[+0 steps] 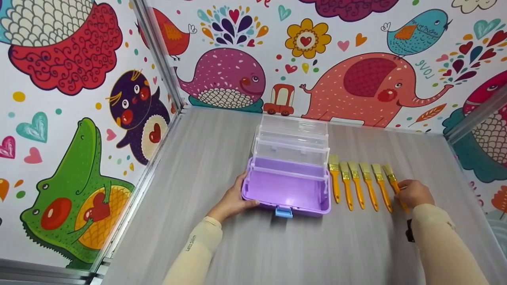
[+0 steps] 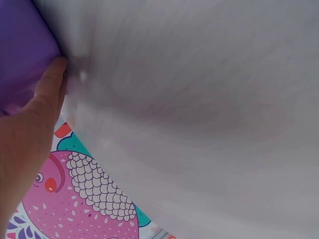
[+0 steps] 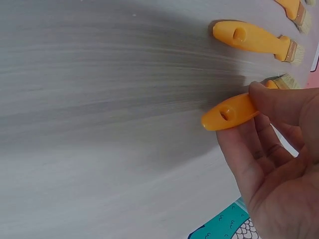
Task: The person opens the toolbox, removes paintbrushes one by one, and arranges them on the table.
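Note:
A purple plastic storage box [image 1: 285,186] stands on the table with its clear, tiered lid trays [image 1: 293,136] raised at the back and a blue latch [image 1: 284,212] in front. My left hand [image 1: 231,202] holds its front left corner, thumb along the front and fingers against the left side. In the left wrist view, part of that hand [image 2: 37,114] lies against the purple wall. To the right of the box, several yellow-handled paintbrushes [image 1: 370,190] lie in a row, bristles away from me. My right hand [image 1: 416,194] pinches the handle of the rightmost paintbrush [image 3: 232,112] between thumb and fingers.
The grey table [image 1: 178,178] is bounded by walls with cartoon animals [image 1: 356,91] at the back and sides. Metal rails [image 1: 138,198] run along the left edge. The raised trays reach close to the back wall.

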### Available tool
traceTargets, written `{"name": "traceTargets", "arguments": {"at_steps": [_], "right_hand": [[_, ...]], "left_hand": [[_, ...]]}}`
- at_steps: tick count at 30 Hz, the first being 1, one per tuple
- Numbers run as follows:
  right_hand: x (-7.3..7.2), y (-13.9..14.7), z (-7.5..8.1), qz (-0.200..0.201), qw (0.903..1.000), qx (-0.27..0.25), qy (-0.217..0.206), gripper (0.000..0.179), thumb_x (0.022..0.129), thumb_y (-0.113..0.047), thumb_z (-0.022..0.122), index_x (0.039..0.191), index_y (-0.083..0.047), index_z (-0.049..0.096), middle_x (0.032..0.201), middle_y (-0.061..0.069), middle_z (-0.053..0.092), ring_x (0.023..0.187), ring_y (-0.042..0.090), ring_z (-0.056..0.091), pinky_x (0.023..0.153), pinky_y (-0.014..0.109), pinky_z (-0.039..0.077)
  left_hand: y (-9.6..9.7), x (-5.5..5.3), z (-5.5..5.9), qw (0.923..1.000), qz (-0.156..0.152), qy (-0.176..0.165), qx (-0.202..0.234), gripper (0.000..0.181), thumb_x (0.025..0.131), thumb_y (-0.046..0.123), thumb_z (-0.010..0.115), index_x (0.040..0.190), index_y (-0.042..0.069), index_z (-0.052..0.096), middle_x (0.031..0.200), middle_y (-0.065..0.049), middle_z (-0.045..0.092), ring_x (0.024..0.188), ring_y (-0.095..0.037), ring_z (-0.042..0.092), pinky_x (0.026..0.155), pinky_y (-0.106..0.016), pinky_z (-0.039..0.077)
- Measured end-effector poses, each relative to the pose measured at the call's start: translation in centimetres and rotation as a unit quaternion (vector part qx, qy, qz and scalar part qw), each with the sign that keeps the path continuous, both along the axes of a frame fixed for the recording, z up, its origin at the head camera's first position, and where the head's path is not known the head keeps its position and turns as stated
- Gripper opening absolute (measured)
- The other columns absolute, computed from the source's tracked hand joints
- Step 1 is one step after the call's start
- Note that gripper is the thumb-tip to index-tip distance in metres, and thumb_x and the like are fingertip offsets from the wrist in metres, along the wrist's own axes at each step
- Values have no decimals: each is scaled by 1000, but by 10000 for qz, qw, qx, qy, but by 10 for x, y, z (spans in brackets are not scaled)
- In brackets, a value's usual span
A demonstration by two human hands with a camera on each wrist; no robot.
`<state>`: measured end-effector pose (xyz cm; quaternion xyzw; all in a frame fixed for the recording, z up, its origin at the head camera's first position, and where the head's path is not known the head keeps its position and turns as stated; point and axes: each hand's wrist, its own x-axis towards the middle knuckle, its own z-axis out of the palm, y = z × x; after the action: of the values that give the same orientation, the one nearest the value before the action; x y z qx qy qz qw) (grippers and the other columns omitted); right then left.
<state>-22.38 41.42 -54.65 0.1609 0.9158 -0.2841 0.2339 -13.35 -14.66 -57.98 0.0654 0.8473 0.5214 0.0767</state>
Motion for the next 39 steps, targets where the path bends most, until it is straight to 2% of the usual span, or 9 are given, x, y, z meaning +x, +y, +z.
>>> {"name": "traceTargets", "arguments": {"at_steps": [11, 18, 26, 39], "right_hand": [[-2, 0, -3, 61, 9998, 168, 57, 62, 86, -15, 71, 137, 10, 47, 133, 35, 46, 104, 44, 48, 89, 57, 48], [1, -1, -4, 267, 9982, 424, 343, 59, 86, -13, 70, 135, 12, 50, 133, 37, 46, 106, 46, 49, 86, 56, 49], [1, -3, -4, 190, 9986, 390, 285, 60, 87, -13, 71, 136, 11, 47, 129, 35, 50, 104, 45, 50, 89, 59, 47], [1, -1, -8, 213, 9970, 577, 461, 61, 86, -13, 70, 136, 12, 46, 129, 35, 53, 98, 42, 54, 84, 56, 49]], "left_hand": [[0, 0, 0, 10000, 31, 17, -23, 108, 74, 21, 87, 158, 10, 20, 147, -30, 42, 132, -44, 43, 111, -55, 31], [1, -1, -2, 9998, 36, 63, 161, 107, 73, 19, 87, 157, 9, 21, 145, -29, 46, 130, -41, 46, 110, -54, 32], [1, 0, -1, 9999, 60, -64, 117, 109, 73, 20, 88, 158, 12, 20, 147, -27, 43, 132, -39, 44, 111, -52, 31], [2, 1, -1, 9999, 55, -40, 79, 108, 73, 19, 88, 157, 11, 21, 147, -28, 43, 132, -40, 44, 111, -54, 31]]}}
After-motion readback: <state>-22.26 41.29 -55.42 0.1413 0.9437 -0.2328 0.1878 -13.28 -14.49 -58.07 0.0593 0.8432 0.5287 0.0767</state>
